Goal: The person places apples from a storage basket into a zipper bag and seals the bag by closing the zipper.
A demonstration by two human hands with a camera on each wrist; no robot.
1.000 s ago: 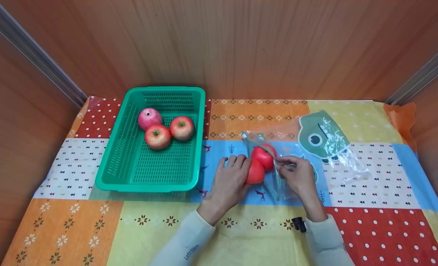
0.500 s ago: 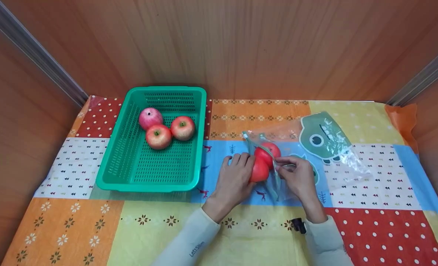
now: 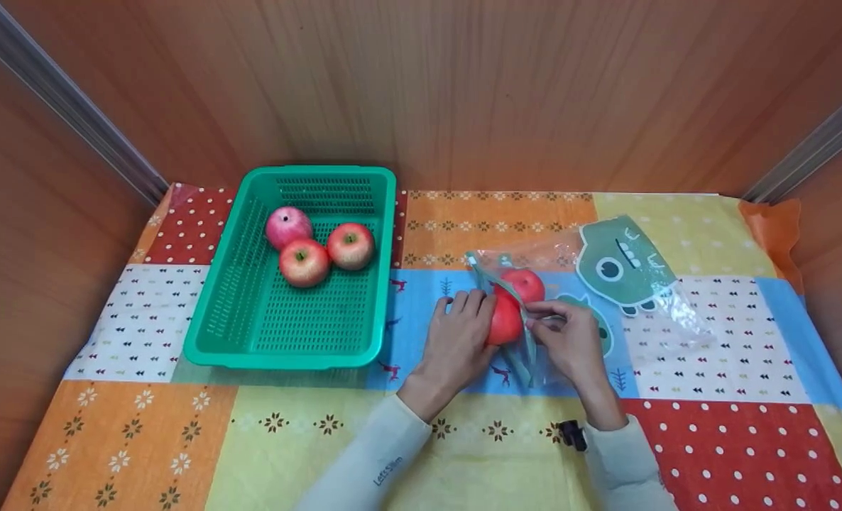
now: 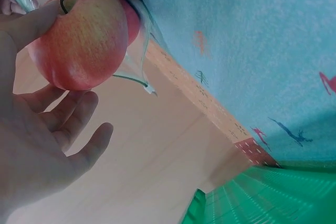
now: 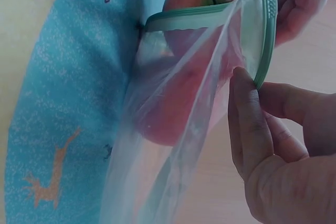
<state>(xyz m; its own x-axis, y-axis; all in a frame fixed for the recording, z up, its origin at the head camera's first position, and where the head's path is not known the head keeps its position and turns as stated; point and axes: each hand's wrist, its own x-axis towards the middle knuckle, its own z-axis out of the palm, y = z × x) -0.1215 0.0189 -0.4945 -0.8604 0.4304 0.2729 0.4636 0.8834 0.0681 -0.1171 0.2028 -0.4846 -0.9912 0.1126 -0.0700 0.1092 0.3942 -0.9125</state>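
In the head view my left hand (image 3: 456,342) grips a red apple (image 3: 506,322) at the mouth of a clear zip bag (image 3: 524,380). The left wrist view shows my thumb near the stem of this apple (image 4: 86,40) and my fingers under it. Part of it is inside the opening. Another apple (image 3: 526,285) lies in the bag, just beyond the held one. My right hand (image 3: 573,339) pinches the green-edged rim (image 5: 266,59) between thumb and fingers, keeping the mouth apart. A green cartoon animal face (image 3: 621,266) is printed on the bag.
A green plastic basket (image 3: 286,362) stands to the left, holding three apples (image 3: 304,262). A patchwork-patterned cloth (image 3: 314,454) covers the table. Wooden panels (image 3: 435,92) rise behind and at both sides.
My left hand has moved right with its apple, further into the bag's mouth. The apple inside has shifted slightly right. My right hand keeps its hold on the rim.
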